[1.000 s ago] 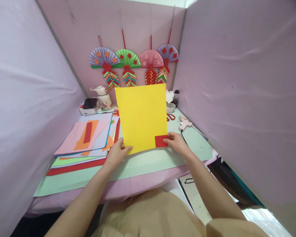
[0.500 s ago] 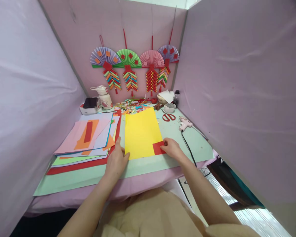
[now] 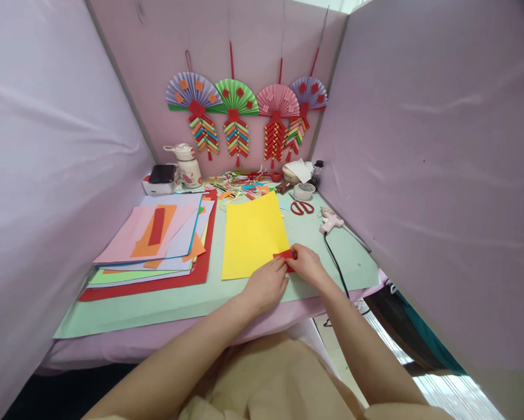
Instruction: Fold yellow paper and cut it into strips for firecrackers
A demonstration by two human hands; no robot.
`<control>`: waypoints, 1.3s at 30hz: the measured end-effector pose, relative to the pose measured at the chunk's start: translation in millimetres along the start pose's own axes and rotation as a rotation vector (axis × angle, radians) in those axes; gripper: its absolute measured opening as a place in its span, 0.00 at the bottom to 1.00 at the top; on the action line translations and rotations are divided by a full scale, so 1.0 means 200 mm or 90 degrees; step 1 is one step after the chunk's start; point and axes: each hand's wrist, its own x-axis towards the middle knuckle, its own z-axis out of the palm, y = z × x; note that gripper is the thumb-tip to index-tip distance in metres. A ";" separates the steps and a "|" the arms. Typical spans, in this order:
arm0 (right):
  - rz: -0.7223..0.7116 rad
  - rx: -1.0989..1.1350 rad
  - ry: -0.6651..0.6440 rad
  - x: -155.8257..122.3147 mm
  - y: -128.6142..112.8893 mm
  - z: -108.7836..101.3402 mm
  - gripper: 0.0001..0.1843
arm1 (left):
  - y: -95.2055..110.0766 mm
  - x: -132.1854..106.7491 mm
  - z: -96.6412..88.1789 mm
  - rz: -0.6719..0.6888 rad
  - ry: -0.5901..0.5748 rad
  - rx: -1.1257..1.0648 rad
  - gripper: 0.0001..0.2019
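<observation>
A sheet of yellow paper [image 3: 253, 233] lies flat on the table in front of me. Over its near right corner sits a small piece of red paper [image 3: 281, 255], partly covered by my fingers. My right hand [image 3: 308, 265] pinches the right side of this red piece between thumb and fingers. From the left, my left hand [image 3: 267, 284] reaches across the yellow sheet's near edge, its fingers drawn together with the tips on the red piece beside the right fingertips.
Stacked coloured paper [image 3: 146, 233] lies on the left. Red-handled scissors [image 3: 302, 207], a glue gun [image 3: 330, 220] with a cord, and a tape roll [image 3: 304, 191] are at the right. A bottle [image 3: 189, 169] and paper scraps [image 3: 244, 189] stand behind. Paper fan ornaments [image 3: 236, 99] hang on the back wall.
My left hand has left the yellow sheet's near left corner and moved right to the red paper. The right hand keeps its pinch there. The view has shifted slightly.
</observation>
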 end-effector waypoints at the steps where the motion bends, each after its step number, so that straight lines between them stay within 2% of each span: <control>1: -0.010 -0.013 -0.001 0.00 0.01 0.00 0.03 | 0.00 -0.01 0.00 -0.002 -0.003 0.005 0.20; 5: -0.048 -0.058 -0.014 0.09 0.09 -0.06 0.06 | 0.02 -0.02 0.00 -0.015 -0.015 0.032 0.22; 8: -0.051 -0.082 0.018 0.26 0.13 -0.13 0.11 | 0.02 -0.02 0.00 -0.016 -0.013 0.033 0.21; 11: -0.053 -0.112 0.056 0.47 0.09 -0.16 0.14 | 0.02 -0.02 0.00 -0.012 0.003 0.030 0.20; 15: -0.076 -0.126 0.068 0.69 -0.01 -0.10 0.12 | 0.02 -0.03 0.00 -0.005 0.020 0.029 0.20; 18: -0.064 -0.134 0.087 0.75 -0.06 -0.03 0.11 | 0.02 -0.03 0.00 -0.009 0.012 0.032 0.22; 21: -0.033 -0.140 0.118 0.75 -0.05 -0.03 0.11 | 0.02 -0.03 0.01 -0.017 0.003 0.032 0.23; 23: -0.015 -0.141 0.142 0.73 -0.02 -0.10 0.12 | 0.03 -0.03 0.01 -0.017 0.001 0.030 0.23; 26: -0.020 -0.132 0.176 0.66 0.02 -0.27 0.11 | 0.02 -0.03 0.01 -0.012 0.003 0.033 0.22; 30: -0.077 -0.099 0.208 0.53 0.01 -0.56 0.09 | 0.02 -0.02 0.00 -0.008 -0.001 0.041 0.22; 33: -0.158 -0.031 0.222 0.42 -0.01 -0.67 0.06 | 0.03 -0.01 -0.02 0.011 -0.001 0.044 0.22; 36: -0.176 -0.031 0.178 0.35 0.02 -0.61 0.03 | 0.04 0.01 -0.05 0.034 -0.007 0.068 0.21; 39: -0.141 -0.032 0.141 0.32 0.09 -0.43 0.02 | 0.03 0.03 -0.05 0.059 -0.023 0.107 0.21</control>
